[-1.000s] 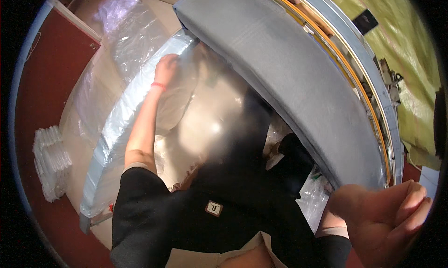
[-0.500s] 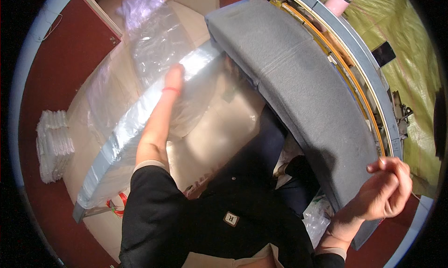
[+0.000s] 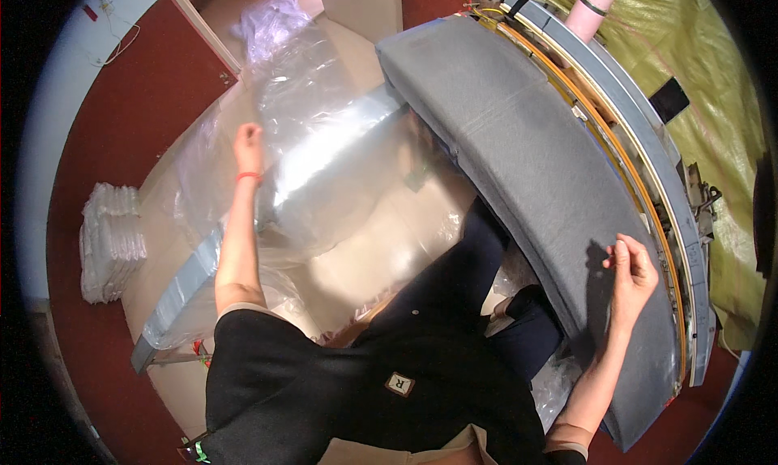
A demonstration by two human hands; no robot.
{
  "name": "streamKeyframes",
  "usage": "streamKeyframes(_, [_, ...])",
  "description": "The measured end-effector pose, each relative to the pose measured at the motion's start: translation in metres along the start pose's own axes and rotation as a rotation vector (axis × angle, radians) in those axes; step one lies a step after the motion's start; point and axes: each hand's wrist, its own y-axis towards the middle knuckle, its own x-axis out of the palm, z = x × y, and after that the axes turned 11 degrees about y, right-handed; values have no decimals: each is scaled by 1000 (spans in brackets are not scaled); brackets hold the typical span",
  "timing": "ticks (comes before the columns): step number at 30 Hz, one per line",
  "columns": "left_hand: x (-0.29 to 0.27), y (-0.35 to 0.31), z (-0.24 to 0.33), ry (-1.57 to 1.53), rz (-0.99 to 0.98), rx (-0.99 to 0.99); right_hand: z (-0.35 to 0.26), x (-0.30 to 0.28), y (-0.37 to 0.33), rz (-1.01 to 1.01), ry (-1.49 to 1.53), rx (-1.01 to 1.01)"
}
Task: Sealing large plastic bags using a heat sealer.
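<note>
My left hand (image 3: 249, 151), with a red band at the wrist, is raised over clear plastic film (image 3: 304, 84) on the left. Its fingers look closed, and I cannot make out what they hold, if anything. Under the film runs a long grey-blue beam (image 3: 182, 283). On the right, my right hand (image 3: 634, 272) hovers over a long, curved grey padded surface (image 3: 519, 133) and casts a shadow on it. The fingers of this hand are bent toward the thumb; anything between them is too small to see.
A pink cylinder with a dark band (image 3: 589, 11) and a black phone-like slab (image 3: 669, 100) lie beyond the pad's edge, by an olive-green sheet (image 3: 721, 173). Folded clear plastic (image 3: 113, 242) sits at far left on dark red floor (image 3: 162, 92). An orange strip (image 3: 604, 125) follows the pad's far side.
My left hand has moved left off the film-covered beam, and the film there has shifted. My right hand has moved inward and up, over the grey pad. The whole view has shifted slightly.
</note>
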Motion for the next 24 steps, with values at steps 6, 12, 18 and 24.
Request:
streamKeyframes(6, [112,-28,63,148,-380,476,-3,25,-1,-200,-246,-281])
streamKeyframes(12, [115,-44,72,511,-542,220,1,16,-9,-254,-340,-246])
streamKeyframes(18, [36,-40,-22,246,51,73,8,2,-15,-221,-362,-224])
streamKeyframes(24, [-86,2,-11,-187,640,-373,16,1,-16,-227,-277,-142])
